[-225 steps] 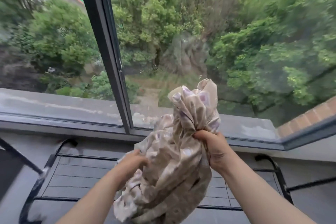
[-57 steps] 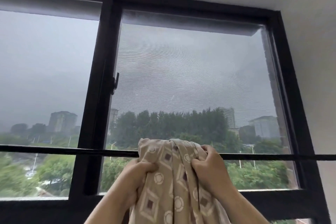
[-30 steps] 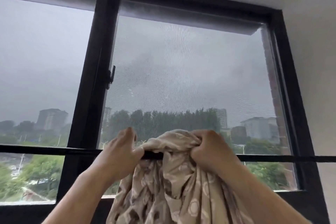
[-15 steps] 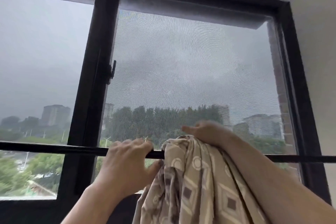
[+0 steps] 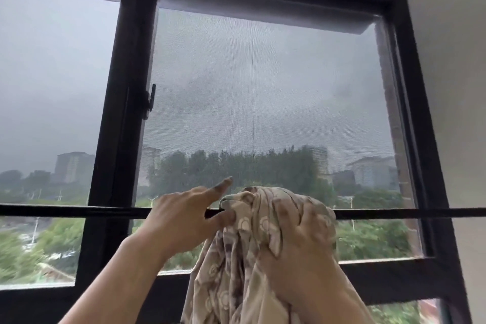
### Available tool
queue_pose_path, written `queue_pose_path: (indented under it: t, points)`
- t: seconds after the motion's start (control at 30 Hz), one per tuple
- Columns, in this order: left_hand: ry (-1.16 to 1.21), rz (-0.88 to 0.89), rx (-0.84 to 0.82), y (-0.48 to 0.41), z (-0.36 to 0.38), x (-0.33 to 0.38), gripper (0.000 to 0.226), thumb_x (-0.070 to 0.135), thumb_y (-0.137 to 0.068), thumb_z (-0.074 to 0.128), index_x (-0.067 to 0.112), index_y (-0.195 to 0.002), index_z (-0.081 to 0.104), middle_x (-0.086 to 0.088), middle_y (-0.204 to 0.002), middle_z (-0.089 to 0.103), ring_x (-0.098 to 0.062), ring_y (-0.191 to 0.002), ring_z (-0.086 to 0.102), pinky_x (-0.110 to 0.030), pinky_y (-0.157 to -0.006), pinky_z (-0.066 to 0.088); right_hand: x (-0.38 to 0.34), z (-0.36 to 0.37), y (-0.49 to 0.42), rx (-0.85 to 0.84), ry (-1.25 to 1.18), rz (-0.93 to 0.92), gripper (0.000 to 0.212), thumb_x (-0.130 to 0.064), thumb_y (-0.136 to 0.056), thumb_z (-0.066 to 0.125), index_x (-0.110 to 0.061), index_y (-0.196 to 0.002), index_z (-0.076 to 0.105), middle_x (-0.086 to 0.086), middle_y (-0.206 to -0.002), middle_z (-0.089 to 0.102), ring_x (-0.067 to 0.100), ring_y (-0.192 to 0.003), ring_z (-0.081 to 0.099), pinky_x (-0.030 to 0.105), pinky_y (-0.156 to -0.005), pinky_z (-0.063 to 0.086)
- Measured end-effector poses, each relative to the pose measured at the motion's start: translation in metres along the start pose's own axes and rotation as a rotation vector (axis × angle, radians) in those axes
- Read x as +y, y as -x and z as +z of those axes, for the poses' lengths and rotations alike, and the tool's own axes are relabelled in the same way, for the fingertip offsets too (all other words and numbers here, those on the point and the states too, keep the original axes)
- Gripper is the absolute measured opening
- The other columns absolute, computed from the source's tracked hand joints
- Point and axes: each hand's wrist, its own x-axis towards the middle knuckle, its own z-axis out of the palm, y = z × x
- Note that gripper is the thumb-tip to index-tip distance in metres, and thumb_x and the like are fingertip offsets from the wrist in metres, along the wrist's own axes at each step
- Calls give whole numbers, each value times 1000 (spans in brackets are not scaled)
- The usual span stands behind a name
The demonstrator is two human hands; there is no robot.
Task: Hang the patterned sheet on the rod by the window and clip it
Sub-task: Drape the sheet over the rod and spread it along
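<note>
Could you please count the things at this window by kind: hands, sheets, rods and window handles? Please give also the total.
hands: 2, the left hand and the right hand
sheet: 1
rod: 1
window handle: 1
total: 5

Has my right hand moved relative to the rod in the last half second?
Yes. The right hand has come down from above the rod to mostly below it, gripping the patterned sheet.
</note>
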Motion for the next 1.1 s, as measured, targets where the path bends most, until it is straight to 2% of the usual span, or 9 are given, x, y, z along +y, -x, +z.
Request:
queue_pose_path:
  t: [0.2, 0.37, 0.57, 0.63, 0.77, 0.83, 0.93, 1.03, 1.1]
  points:
    - [-31, -13, -7, -8, -4, 2, 78, 87, -70, 17, 57, -143, 21, 23, -137, 52, -7, -120, 55, -31, -92, 44, 18, -11, -10, 88, -247, -156, 64, -32, -82, 64, -34, -143, 44, -7, -136, 33, 15, -132, 31, 25, -111, 28]
    - [-34, -191, 68, -21, 5, 1, 32, 47, -91, 38, 28, -75, 58, 11, -80, 66, -11, -75, 59, -29, -62, 38, 22, -59, -50, 72, -645, -115, 41, 7, -77, 67, -25, -100, 77, -30, -77, 68, -18, -75, 62, -2, -63, 39]
    - [65, -404, -268, -43, -13, 0, 36, 36, -91, 44, 16, -71, 67, 4, -51, 67, -6, -43, 61, -21, -52, 46, 42, -93, -114, -257, -986, 24, 37, 7, -65, 65, -13, -94, 77, 12, -93, 75, 27, -87, 69, 27, -74, 56]
    - [81, -352, -117, -37, -8, 4, 40, 40, -93, 43, 17, -68, 62, 6, -54, 64, -8, -48, 61, -22, -49, 42, 51, -84, -120, -402, -1031, 43, 42, 1, -53, 61, -8, -92, 76, 16, -92, 74, 29, -81, 69, 31, -74, 56]
    - [383, -226, 761, 12, 34, 17, 26, 32, -86, 50, 18, -65, 55, 9, -70, 55, -12, -66, 52, -20, -63, 38, 66, -70, -126, -580, -1010, 57, 38, -7, -44, 69, -9, -80, 79, 15, -83, 73, 25, -70, 69, 32, -71, 54]
    - [478, -192, 943, 43, 66, 35, 19, 34, -80, 53, 20, -67, 56, 12, -71, 53, -11, -66, 49, -25, -63, 44, 63, -70, -128, -684, -1043, 76, 29, -3, -56, 63, -6, -79, 79, 16, -82, 73, 25, -68, 70, 32, -68, 57]
    - [616, -272, 631, 60, 111, 70, 55, 59, -86, 38, 19, -97, 74, 10, -103, 74, -8, -90, 64, -31, -71, 53, 55, -73, -127, -774, -1018, 112, 28, 1, -63, 61, -3, -84, 79, 17, -87, 73, 25, -70, 70, 31, -68, 59]
    - [491, -317, 338, 42, 132, 82, 80, 58, -83, 25, 4, -136, 51, -4, -125, 66, -15, -116, 58, -19, -89, 42, 57, -72, -129, -809, -981, 116, 60, -16, -55, 83, 5, -110, 68, 23, -105, 68, 31, -83, 67, 40, -80, 56]
    - [506, -347, 290, 27, 138, 67, 78, 58, -76, 36, 15, -140, 47, 2, -135, 58, -20, -126, 52, -22, -98, 37, 61, -77, -129, -834, -1009, 124, 47, -27, -59, 85, -3, -98, 75, 18, -95, 71, 28, -80, 69, 38, -77, 58]
